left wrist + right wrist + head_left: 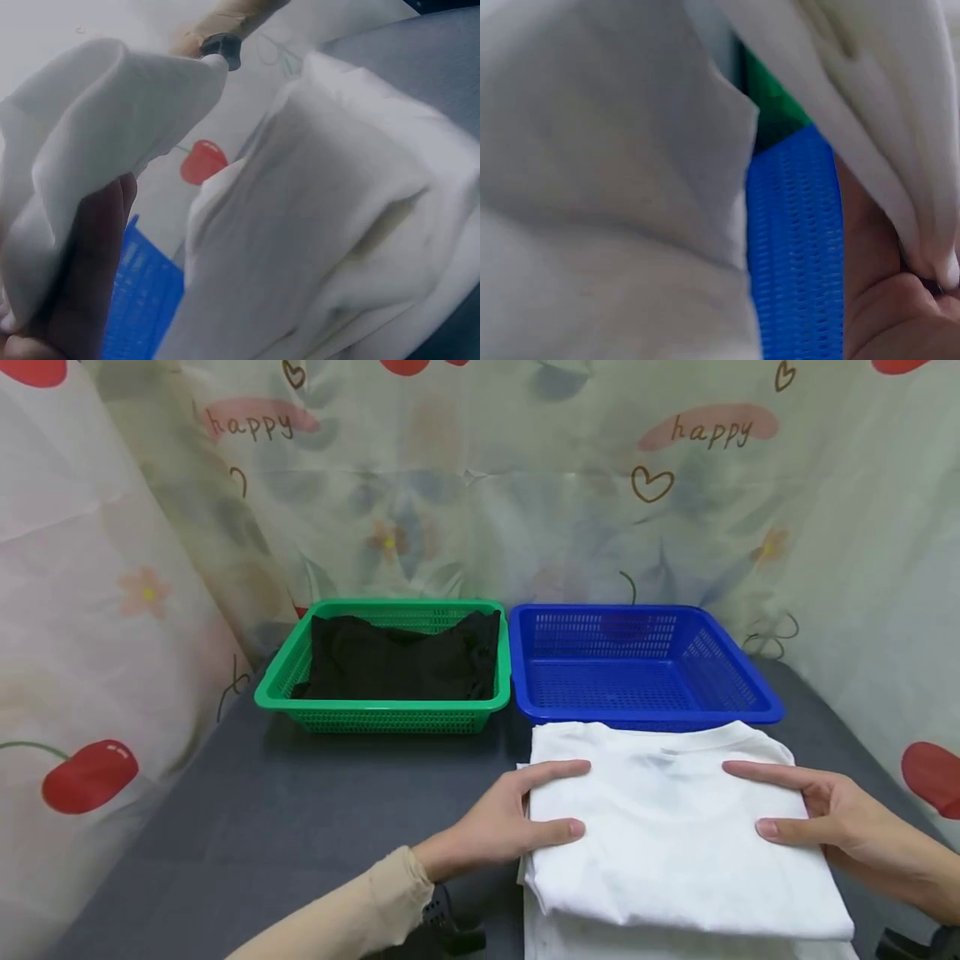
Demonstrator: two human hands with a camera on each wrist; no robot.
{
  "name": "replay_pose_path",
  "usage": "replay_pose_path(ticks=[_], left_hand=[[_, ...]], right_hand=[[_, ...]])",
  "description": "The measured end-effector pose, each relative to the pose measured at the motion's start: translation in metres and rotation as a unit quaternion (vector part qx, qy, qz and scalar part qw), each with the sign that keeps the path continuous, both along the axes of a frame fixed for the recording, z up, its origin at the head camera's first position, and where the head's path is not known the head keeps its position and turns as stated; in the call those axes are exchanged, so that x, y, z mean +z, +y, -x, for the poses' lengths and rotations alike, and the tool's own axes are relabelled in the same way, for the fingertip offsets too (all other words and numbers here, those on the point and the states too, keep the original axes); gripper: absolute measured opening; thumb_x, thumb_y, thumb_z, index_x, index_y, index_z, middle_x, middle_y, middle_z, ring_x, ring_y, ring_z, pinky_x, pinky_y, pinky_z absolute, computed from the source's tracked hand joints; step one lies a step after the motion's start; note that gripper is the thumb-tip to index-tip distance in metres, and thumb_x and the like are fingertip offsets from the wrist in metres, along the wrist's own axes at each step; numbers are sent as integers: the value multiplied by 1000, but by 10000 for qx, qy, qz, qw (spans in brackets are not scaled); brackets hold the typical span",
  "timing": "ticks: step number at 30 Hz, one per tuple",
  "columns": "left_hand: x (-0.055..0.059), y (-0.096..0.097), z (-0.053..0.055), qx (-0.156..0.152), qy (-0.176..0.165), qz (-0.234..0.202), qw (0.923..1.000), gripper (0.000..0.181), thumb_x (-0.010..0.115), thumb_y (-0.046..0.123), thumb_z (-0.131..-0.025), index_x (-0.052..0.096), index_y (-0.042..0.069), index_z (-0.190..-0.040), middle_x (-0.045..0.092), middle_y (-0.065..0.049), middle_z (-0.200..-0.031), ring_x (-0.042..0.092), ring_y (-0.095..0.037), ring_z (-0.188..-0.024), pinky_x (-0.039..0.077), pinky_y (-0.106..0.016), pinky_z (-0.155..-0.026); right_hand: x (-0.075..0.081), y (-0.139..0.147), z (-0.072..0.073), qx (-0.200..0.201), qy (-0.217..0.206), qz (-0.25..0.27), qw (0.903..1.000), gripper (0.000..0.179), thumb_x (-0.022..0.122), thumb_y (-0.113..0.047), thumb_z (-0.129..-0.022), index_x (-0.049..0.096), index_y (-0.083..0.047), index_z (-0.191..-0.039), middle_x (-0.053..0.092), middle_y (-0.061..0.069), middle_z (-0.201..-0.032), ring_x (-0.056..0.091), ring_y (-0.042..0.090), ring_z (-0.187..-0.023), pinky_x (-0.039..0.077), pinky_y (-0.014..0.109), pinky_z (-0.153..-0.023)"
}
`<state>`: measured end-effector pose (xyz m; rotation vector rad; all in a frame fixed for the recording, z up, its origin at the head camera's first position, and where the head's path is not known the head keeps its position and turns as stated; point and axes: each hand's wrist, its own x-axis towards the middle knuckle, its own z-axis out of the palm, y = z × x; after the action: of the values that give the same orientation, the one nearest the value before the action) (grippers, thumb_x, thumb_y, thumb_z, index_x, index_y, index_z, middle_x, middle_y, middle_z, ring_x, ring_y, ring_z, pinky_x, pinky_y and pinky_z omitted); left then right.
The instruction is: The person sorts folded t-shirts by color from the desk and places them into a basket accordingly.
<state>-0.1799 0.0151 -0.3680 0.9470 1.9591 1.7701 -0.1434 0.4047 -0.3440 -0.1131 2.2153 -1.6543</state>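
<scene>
A folded white T-shirt (667,843), its neckline at the far edge, is held between both hands. My left hand (510,822) grips its left side, the thumb and a finger on top and other fingers under the fabric. My right hand (847,818) grips the right side in the same way. Below the shirt lies more folded white cloth (592,939), partly hidden by it. The left wrist view shows the held shirt (142,105) raised apart from the white cloth pile (300,202). In the right wrist view, the shirt's fabric (900,112) hangs over the palm.
Just beyond the shirt stands a blue plastic basket (648,714). To its left, a green basket (390,706) holds folded black cloth (405,660). Both stand on a dark grey tabletop (337,802), with a printed curtain (465,510) behind and at the sides.
</scene>
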Motion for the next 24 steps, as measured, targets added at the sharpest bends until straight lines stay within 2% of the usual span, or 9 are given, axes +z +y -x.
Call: replay_pose_path(ticks=[1, 3, 5, 8, 11, 16, 20, 24], left_hand=[[2, -1, 2, 14, -7, -11, 10000, 56, 74, 20, -91, 53, 26, -143, 49, 13, -142, 47, -6, -127, 41, -29, -102], [7, -1, 9, 101, 60, 5, 9999, 57, 74, 20, -91, 53, 27, -143, 48, 12, -143, 47, -7, -127, 42, -29, -101], [13, -1, 16, 257, 125, 66, 9996, 57, 75, 22, -90, 52, 27, -143, 46, 11, -144, 48, -8, -126, 43, -30, -100], [21, 1, 30, 530, 301, 221, 9979, 57, 75, 27, -90, 53, 26, -143, 45, 10, -144, 44, -7, -129, 42, -30, -101], [29, 4, 46, 655, 380, 257, 9968, 58, 75, 28, -90, 52, 25, -143, 45, 11, -145, 44, -7, -129, 43, -31, -100], [39, 13, 76, 761, 469, 86, 9960, 59, 75, 25, -90, 51, 21, -144, 45, 6, -145, 48, -10, -126, 46, -30, -95], [46, 19, 102, 935, 552, 148, 9940, 60, 76, 26, -89, 52, 21, -144, 47, 6, -142, 49, -9, -122, 48, -30, -93], [51, 22, 127, 946, 293, 329, 9945, 60, 77, 25, -88, 53, 22, -144, 47, 2, -140, 54, -15, -114, 52, -33, -86]], right_hand=[[4, -2, 2, -65, 51, 45, 10000, 59, 62, -4, -96, 42, -16, -151, -1, 17, -159, 29, 13, -133, 54, 36, -85], [11, -6, 7, -139, 175, 161, 9996, 57, 61, -3, -97, 44, -17, -150, 10, 13, -157, 50, 12, -121, 55, 42, -83], [19, -9, 13, -126, 227, 376, 9990, 56, 59, -1, -98, 45, -18, -149, 24, 9, -152, 62, 21, -110, 54, 49, -81], [31, -11, 24, -8, 336, 600, 9976, 55, 56, 0, -99, 45, -18, -150, 42, 2, -142, 64, 25, -108, 54, 50, -80], [42, -10, 37, -5, 494, 667, 9965, 55, 56, 1, -99, 45, -17, -149, 51, 1, -137, 64, 24, -107, 55, 48, -79], [57, -3, 70, -1, 699, 704, 9951, 51, 57, 4, -98, 52, -16, -145, 59, 4, -127, 65, 20, -101, 57, 40, -75], [73, 6, 102, 28, 699, 453, 9965, 49, 61, 3, -96, 57, -17, -141, 61, 7, -102, 64, 19, -97, 56, 35, -72], [85, 14, 133, 128, 599, 68, 9981, 50, 63, 0, -95, 57, -18, -141, 57, 10, -93, 62, 20, -100, 55, 35, -75]])
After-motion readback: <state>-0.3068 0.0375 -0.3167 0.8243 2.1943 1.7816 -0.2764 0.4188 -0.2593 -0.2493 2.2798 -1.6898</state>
